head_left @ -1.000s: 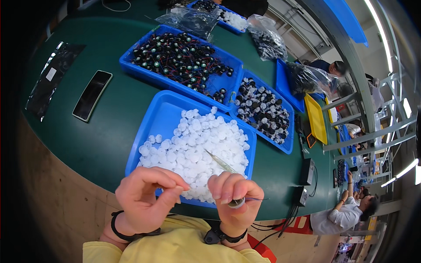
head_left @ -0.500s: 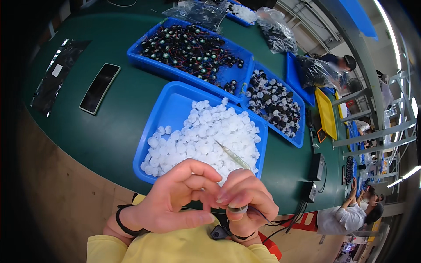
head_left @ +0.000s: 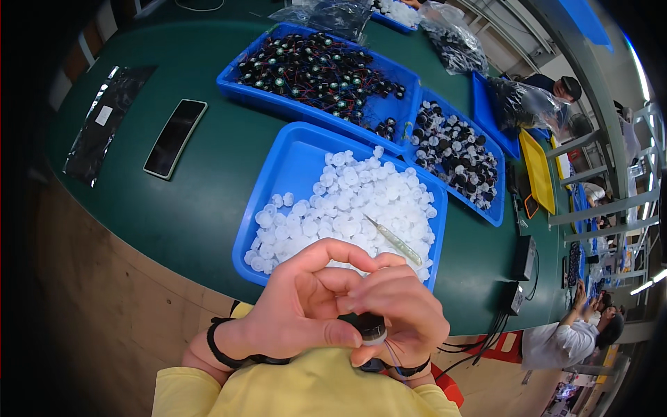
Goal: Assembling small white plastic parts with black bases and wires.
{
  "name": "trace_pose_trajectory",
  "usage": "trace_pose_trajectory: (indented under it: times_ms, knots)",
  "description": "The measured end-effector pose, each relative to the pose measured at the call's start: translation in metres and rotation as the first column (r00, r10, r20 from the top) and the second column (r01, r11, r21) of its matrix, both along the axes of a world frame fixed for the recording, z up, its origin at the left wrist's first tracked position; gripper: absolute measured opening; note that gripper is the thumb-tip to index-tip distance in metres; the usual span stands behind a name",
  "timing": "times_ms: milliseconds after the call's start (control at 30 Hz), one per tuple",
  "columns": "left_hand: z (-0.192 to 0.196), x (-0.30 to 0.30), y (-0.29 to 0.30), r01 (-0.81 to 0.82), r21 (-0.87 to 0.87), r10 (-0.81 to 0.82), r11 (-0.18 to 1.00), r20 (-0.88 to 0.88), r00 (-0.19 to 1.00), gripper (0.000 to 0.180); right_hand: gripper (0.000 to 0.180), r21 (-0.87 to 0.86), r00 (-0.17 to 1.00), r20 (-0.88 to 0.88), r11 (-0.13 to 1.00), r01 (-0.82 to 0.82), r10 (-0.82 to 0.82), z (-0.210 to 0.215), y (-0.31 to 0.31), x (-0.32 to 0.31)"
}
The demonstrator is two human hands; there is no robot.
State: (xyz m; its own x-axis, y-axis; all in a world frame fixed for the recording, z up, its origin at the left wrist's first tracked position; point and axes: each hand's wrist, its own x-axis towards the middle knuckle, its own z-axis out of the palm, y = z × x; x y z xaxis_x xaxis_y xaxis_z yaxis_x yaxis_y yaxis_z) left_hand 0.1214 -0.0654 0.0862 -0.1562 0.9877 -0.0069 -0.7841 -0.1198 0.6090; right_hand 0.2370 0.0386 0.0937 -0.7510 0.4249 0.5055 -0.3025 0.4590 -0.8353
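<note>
Squat black cylinder (head_left: pixel 370 324), whitish rim (head_left: pixel 376 340)

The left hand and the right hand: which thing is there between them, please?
In the head view, a small round part, black and whitish, sits between the left hand and the right hand; thin wires show just beside it.

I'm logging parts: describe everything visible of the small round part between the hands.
The small round part is a short black cylinder with a whitish, plastic-looking rim and thin wires below. Slightly tilted, it is held in the right hand, the thumb of the left hand apparently touching it; fingers partly hide it.
</note>
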Motion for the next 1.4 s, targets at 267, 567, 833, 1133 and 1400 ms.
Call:
trace_pose_trajectory:
  times_ms: [267, 567, 833, 1133, 1400]
  knots:
    - [-0.006, 0.0, 0.001, -0.007, 0.052, 0.009, 0.999, -0.03, 1.0, 0.056, 0.024, 0.406, 0.997, 0.074, 0.914, -0.003, -0.03, 0.006, 0.015, 0.011]
    - [-0.016, 0.0, 0.003, 0.04, 0.026, -0.042, 0.999, 0.067, 0.997, 0.056, 0.026, 0.136, 1.0, -0.012, 0.99, -0.018, 0.02, 0.0, 0.006, 0.004]
    - [-0.03, 0.001, 0.003, 0.009, 0.07, -0.008, 0.998, -0.013, 1.0, 0.057, 0.026, 0.19, 0.997, -0.029, 0.98, -0.063, 0.07, 0.002, 0.011, 0.002]
    - [-0.017, 0.005, 0.002, 0.003, 0.043, -0.001, 0.999, -0.029, 1.0, 0.049, 0.024, 0.061, 0.99, -0.104, 0.994, -0.088, 0.094, -0.003, 0.01, 0.006]
    - [-0.03, 0.003, 0.006, -0.044, 0.101, 0.038, 0.994, 0.059, 0.998, 0.05, 0.029, 0.156, 0.993, -0.016, 0.981, -0.117, 0.121, 0.001, 0.013, -0.001]
